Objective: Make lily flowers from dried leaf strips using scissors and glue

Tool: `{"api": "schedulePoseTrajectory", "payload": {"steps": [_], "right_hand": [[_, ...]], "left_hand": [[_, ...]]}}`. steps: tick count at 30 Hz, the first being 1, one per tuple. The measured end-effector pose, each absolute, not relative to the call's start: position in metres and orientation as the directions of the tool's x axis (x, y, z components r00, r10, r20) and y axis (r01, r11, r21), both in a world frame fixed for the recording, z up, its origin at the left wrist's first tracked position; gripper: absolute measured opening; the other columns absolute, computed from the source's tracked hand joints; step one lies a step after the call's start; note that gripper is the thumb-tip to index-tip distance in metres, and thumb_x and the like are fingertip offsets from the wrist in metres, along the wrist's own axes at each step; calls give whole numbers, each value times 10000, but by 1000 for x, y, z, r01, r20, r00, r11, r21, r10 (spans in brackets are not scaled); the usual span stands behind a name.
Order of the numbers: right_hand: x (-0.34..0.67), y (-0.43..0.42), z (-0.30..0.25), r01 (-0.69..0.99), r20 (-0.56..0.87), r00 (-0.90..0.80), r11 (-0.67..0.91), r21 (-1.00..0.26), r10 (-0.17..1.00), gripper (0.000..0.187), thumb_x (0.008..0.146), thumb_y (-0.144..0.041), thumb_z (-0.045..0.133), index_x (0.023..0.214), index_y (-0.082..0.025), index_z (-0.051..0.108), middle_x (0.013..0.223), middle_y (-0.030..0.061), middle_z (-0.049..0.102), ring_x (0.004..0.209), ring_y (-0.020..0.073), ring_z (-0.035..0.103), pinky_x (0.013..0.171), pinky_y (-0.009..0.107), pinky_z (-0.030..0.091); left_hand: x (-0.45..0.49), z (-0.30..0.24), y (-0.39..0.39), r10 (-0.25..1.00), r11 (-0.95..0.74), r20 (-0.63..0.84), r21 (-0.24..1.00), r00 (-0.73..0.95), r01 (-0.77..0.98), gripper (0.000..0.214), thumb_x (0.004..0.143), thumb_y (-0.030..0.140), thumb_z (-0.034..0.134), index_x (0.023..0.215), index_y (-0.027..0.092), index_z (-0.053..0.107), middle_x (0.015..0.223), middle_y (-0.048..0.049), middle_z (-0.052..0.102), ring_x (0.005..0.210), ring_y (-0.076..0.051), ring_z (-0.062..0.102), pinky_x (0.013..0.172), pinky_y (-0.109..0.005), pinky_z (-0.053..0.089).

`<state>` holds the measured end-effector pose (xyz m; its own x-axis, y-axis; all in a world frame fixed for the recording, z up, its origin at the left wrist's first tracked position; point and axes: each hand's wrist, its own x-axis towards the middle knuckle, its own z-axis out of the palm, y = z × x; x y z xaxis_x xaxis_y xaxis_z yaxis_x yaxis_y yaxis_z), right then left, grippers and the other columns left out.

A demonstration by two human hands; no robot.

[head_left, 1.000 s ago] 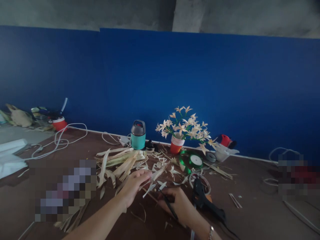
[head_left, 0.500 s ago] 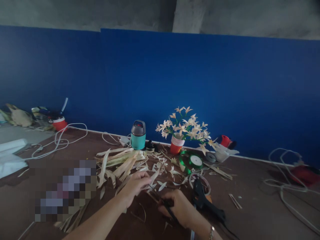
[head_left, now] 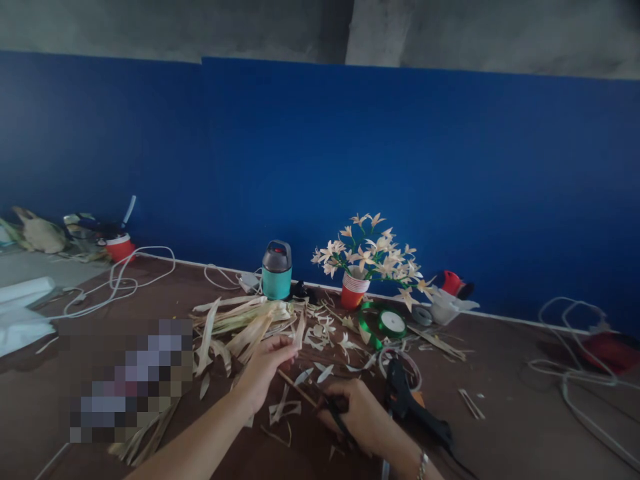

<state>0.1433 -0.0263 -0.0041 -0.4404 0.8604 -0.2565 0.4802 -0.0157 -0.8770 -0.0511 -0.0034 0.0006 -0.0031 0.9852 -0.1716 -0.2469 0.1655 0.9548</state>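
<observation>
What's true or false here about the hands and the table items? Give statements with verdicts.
1. The left hand pinches a pale leaf strip. True.
2. The right hand is empty. False: it grips black scissors.
3. The paper flowers stand in the teal container. False: they stand in an orange cup, to the right of that container.
4. A black glue gun lies on the table beside the right hand. True.
</observation>
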Motion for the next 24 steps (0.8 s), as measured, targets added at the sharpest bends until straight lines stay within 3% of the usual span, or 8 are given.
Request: {"api": "schedulePoseTrajectory", "payload": {"steps": [3, 6, 11, 18, 24], "right_hand": [[142, -23, -6, 367, -241, -398, -87, -926, 885, 159, 661, -303, 659, 711, -154, 640, 447, -56, 521, 359, 72, 414, 348, 164, 300], [139, -20, -5, 89, -130, -298, -108, -990, 946, 310, 599, -358, 749, 799, -165, 613, 556, -43, 567, 470, 91, 485, 445, 182, 387], [132, -21, 0, -279, -68, -247, -138, -950, 967, 488, 539, -359, 817, 937, -204, 581, 763, -7, 624, 665, 148, 578, 636, 251, 466], [130, -20, -4, -327, -81, -202, -145, -934, 976, 468, 485, -288, 850, 855, -195, 581, 662, -42, 564, 560, 102, 508, 531, 204, 409], [130, -20, -7, -296, -116, -288, -204, -933, 951, 526, 445, -292, 867, 859, -181, 562, 613, -58, 546, 507, 82, 477, 508, 199, 379]], "left_hand": [[-51, -2, -2, 984, 129, -164, 931, -75, -342, 179, 616, 318, 728, 626, 157, 649, 620, 3, 598, 608, -118, 515, 592, -226, 371], [-46, -4, -6, 976, 194, -219, 875, -6, -443, 179, 588, 297, 750, 629, 153, 652, 617, 5, 609, 578, -103, 515, 570, -216, 374], [-29, -5, -18, 939, 337, -288, 878, 187, -340, 232, 560, 322, 776, 587, 141, 633, 515, 23, 570, 493, -89, 478, 518, -217, 341], [-22, -4, -25, 932, 328, -289, 928, 219, -175, 283, 523, 363, 795, 593, 150, 623, 510, 34, 572, 490, -87, 453, 506, -215, 299], [-22, -1, -24, 933, 309, -253, 927, 255, -212, 288, 570, 393, 770, 620, 151, 622, 592, 10, 630, 544, -100, 510, 544, -215, 326]]}}
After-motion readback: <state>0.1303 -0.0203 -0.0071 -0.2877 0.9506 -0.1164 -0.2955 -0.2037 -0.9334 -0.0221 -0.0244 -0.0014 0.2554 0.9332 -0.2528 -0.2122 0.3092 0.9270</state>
